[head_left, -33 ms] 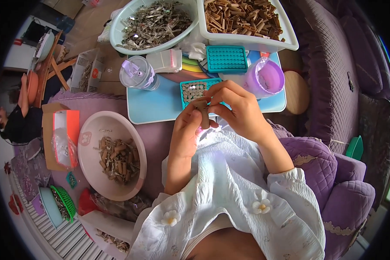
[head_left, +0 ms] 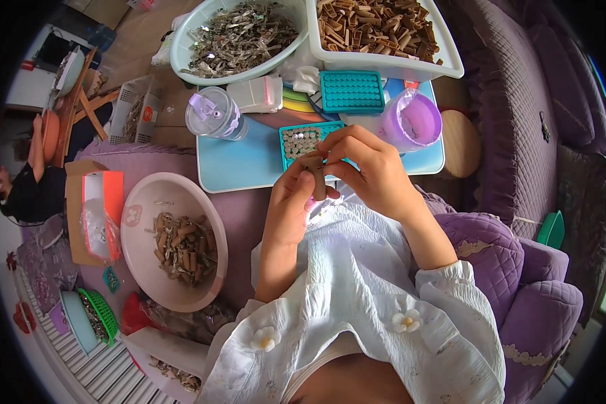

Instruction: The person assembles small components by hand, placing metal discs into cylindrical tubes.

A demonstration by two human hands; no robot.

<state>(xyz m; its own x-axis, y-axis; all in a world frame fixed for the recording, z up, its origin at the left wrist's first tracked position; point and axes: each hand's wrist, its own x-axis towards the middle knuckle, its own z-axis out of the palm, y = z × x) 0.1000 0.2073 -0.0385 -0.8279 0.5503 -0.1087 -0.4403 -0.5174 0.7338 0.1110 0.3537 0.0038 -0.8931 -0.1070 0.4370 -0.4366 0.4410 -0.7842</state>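
My left hand is closed around a small brown cardboard piece, tube-like in shape, held above my lap at the table's near edge. The fingertips of my right hand meet in a pinch at the upper end of that piece. Whatever sits between those fingertips is too small to make out. Just behind my hands lies a teal tray filled with rows of small round greyish pieces, partly covered by my right fingers.
On the blue table stand a lidded clear cup, a purple container and another teal tray. Beyond are tubs of shiny strips and brown cardboard pieces. At left is a pink basin; farther off, a person.
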